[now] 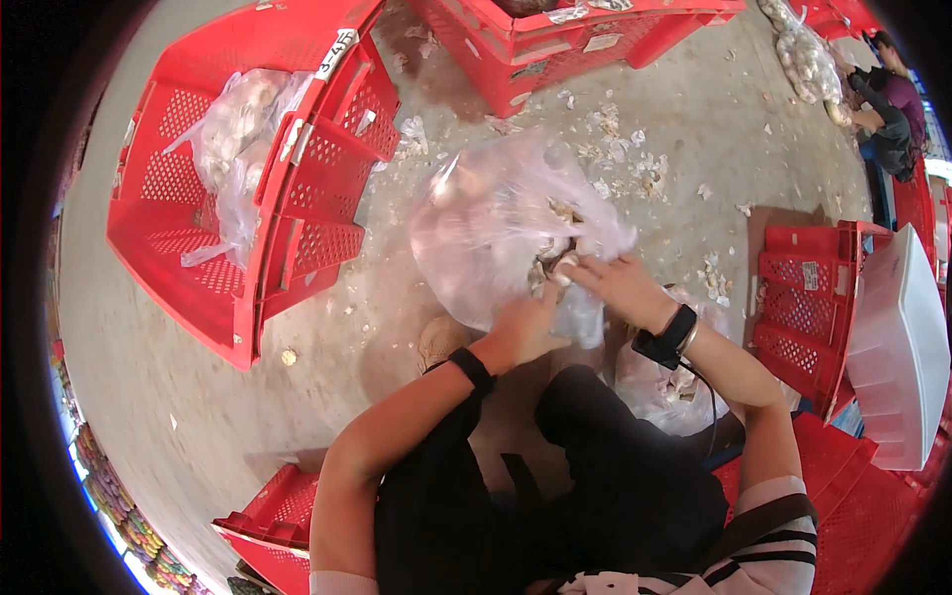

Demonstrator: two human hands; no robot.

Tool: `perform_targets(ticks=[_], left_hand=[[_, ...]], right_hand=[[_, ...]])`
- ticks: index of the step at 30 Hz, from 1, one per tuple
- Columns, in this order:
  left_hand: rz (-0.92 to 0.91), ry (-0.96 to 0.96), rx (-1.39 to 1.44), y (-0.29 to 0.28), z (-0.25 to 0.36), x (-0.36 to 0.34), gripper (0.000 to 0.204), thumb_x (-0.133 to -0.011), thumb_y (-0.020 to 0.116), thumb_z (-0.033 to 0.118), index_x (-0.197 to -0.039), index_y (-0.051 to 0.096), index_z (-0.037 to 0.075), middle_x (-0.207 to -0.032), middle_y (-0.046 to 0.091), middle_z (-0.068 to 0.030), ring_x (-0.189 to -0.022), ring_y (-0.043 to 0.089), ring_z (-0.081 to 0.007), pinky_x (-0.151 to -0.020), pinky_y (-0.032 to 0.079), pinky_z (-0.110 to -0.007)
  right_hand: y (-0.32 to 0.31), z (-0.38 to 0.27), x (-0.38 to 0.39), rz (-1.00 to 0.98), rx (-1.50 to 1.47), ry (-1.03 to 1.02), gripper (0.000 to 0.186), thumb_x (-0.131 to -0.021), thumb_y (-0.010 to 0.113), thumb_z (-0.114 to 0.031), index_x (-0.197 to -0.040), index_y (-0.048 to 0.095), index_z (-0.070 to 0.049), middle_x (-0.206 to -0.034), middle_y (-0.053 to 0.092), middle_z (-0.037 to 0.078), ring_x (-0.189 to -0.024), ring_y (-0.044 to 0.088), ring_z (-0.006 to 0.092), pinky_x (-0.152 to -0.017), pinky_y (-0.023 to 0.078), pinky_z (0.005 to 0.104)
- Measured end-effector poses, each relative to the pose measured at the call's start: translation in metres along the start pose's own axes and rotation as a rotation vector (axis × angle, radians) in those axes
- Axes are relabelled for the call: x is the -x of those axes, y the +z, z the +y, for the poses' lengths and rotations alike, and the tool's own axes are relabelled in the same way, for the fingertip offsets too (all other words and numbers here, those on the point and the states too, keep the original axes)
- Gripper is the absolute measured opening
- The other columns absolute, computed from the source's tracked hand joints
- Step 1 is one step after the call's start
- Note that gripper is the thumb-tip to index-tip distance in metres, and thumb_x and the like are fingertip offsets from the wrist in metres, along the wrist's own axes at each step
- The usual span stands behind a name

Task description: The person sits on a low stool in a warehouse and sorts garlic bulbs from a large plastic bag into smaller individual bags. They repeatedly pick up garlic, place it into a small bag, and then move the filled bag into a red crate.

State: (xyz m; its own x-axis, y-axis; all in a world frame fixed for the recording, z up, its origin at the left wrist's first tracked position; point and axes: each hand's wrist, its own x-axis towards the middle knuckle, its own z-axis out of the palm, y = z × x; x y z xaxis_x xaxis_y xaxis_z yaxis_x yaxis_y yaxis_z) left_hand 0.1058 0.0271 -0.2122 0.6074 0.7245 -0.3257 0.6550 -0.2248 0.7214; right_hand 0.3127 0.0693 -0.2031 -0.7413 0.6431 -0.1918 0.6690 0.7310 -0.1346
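A large clear plastic bag (476, 223), bulging with pale round bulbs, stands on the floor in front of my knees. Its mouth is spread towards me and shows papery-skinned garlic (541, 274) inside. My left hand (521, 325) is at the near edge of that mouth, its fingers curled against the plastic and its thumb pointing right. From the right, my right hand (625, 288) reaches into the mouth, fingertips closed round a pale garlic bulb (565, 272). A second clear bag (674, 397) with garlic lies beside my right knee, partly behind my forearm.
A red perforated crate (183, 263) at the left holds a bagged bundle (238, 129). Another red crate (570, 59) stands ahead. Stacked crates (798, 288) and a white foam box (897, 347) are at the right. Skins (635, 164) litter the floor. A person (888, 114) sits far right.
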Motion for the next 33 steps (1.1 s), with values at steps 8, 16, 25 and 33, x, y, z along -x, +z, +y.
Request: perform_targets(ticks=[8,16,25,33], left_hand=[[0.298,0.103,0.011,-0.025,-0.041,0.024,0.028,-0.070,0.062,0.013,-0.097,0.063,0.011,-0.083,0.064,-0.0145,-0.076,0.062,-0.0312,-0.068,0.049,-0.039],[0.635,0.170,0.258,-0.178,-0.028,0.066,0.017,-0.074,0.062,0.000,-0.090,0.062,0.001,-0.079,0.057,-0.0139,-0.078,0.058,-0.0231,-0.071,0.045,-0.031],[0.006,-0.088,-0.199,-0.074,-0.049,0.054,0.035,-0.075,0.067,0.030,-0.090,0.059,0.000,-0.081,0.061,-0.0198,-0.074,0.061,-0.0366,-0.063,0.048,-0.043],[0.586,0.017,-0.021,-0.183,-0.034,0.078,0.019,-0.074,0.062,0.024,-0.084,0.058,0.008,-0.084,0.060,-0.0128,-0.080,0.059,-0.0318,-0.065,0.048,-0.041]], right_hand=[[-0.041,0.024,-0.011,-0.083,-0.155,0.060,0.029,-0.074,0.054,-0.010,-0.100,0.066,-0.015,-0.097,0.062,0.009,-0.090,0.059,0.0259,-0.076,0.045,0.0367],[-0.169,0.013,-0.097,0.379,-0.630,-0.120,0.024,-0.076,0.054,-0.010,-0.098,0.065,-0.010,-0.103,0.060,0.010,-0.094,0.053,0.0293,-0.084,0.040,0.0380],[-0.107,-0.011,-0.072,-0.156,-0.452,-0.252,0.010,-0.074,0.060,-0.015,-0.082,0.063,-0.012,-0.084,0.058,0.003,-0.091,0.050,0.0226,-0.082,0.037,0.0390],[-0.149,-0.013,-0.120,0.289,-0.515,-0.239,0.025,-0.075,0.056,-0.013,-0.098,0.063,-0.007,-0.096,0.060,0.012,-0.093,0.052,0.0314,-0.083,0.041,0.0408]])
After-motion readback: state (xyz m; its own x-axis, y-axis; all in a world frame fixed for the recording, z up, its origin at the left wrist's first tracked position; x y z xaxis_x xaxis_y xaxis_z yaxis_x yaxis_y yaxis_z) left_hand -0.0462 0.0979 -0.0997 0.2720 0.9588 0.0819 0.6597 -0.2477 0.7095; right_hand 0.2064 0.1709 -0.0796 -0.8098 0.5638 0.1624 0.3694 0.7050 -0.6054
